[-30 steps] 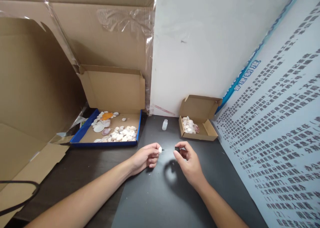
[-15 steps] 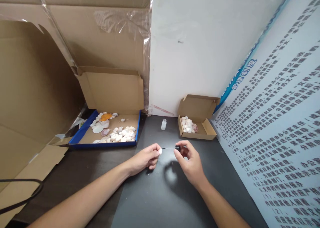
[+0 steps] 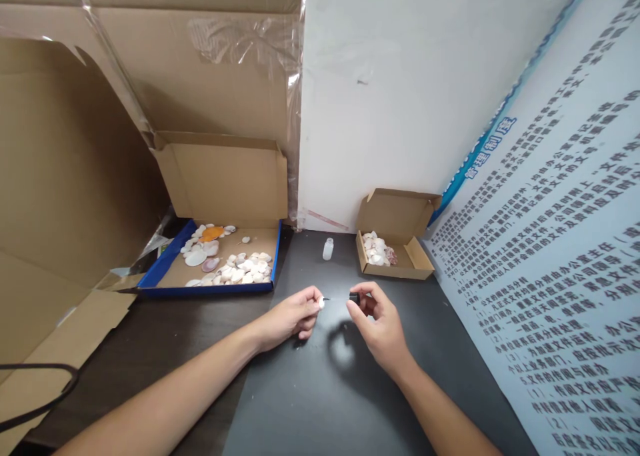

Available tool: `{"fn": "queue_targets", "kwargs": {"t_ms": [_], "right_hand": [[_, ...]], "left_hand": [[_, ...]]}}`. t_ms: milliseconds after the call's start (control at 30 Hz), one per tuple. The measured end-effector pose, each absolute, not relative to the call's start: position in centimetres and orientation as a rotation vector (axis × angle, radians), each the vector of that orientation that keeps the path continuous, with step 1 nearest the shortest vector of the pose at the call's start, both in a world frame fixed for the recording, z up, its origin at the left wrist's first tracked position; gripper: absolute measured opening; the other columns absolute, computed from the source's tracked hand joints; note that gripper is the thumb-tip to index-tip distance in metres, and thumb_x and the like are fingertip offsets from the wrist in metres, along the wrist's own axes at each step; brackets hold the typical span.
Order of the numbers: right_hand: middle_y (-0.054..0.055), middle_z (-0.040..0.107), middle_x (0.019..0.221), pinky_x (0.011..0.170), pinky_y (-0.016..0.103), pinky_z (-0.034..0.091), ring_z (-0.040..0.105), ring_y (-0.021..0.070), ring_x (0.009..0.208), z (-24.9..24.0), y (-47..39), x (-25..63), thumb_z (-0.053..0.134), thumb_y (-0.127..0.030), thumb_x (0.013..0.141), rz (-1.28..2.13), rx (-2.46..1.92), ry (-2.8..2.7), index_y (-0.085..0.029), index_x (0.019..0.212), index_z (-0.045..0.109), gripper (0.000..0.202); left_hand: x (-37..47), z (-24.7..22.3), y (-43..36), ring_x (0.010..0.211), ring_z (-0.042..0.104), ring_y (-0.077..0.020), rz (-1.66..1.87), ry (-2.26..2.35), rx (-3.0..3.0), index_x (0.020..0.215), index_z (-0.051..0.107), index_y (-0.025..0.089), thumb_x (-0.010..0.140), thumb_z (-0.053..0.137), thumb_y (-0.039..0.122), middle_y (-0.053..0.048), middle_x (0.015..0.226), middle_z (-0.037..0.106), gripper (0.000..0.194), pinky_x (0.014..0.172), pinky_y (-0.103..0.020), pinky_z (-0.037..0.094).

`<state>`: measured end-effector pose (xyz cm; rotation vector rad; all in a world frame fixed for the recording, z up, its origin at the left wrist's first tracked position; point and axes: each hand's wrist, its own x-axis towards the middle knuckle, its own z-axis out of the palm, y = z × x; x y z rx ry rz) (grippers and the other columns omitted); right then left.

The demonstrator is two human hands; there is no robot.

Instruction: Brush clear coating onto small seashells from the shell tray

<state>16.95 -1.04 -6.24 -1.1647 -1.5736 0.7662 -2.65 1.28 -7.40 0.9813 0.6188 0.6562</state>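
Observation:
Between the thumb and fingers of my left hand (image 3: 295, 313) is a small white seashell (image 3: 321, 303). My right hand (image 3: 377, 319) pinches the black cap of a brush (image 3: 355, 298). The brush's thin stem points left, and its dark tip lies at the shell's edge; whether the bristles touch it I cannot tell for sure. Beyond both hands a small translucent bottle (image 3: 328, 249) stands upright without a cap, with whitish contents.
At the left is an open blue-edged box (image 3: 237, 233) holding many shells and an orange one (image 3: 212, 234). A smaller open cardboard box (image 3: 417, 256) with shells stands at the back right. Cardboard panels and a printed board (image 3: 565, 243) enclose the dark table (image 3: 320, 403).
The brush tip has moved slightly left, closer to the shell. My left hand stays almost in place.

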Motion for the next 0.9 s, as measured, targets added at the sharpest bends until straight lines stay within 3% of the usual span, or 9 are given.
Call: {"fn": "queue_targets", "kwargs": {"t_ms": [333, 900], "right_hand": [[-0.006, 0.041, 0.06, 0.049, 0.022, 0.037, 0.043, 0.011, 0.051, -6.12, -1.22, 16.88, 0.058, -0.028, 0.083, 0.775, -1.139, -1.598, -0.019, 0.092, 0.056, 0.013], [-0.006, 0.042, 0.06, 0.049, 0.022, 0.037, 0.044, 0.0112, 0.051, -6.3, -1.25, 16.81, 0.06, -0.027, 0.083, 0.75, -1.145, -1.609, -0.02, 0.092, 0.056, 0.012]], "left_hand": [[-2.69, -7.09, 1.28, 0.046, 0.022, -0.0048, 0.663, 0.637, 0.886, 0.084, 0.043, 0.02, 0.081, 0.062, 0.03, 0.008, 0.062, 0.032, 0.022, 0.048, -0.02, 0.025], [-2.68, -6.71, 1.22, 0.046, 0.025, -0.0045, 0.68, 0.646, 0.819, 0.083, 0.045, 0.019, 0.08, 0.062, 0.027, 0.007, 0.062, 0.036, 0.019, 0.047, -0.019, 0.025]]}}
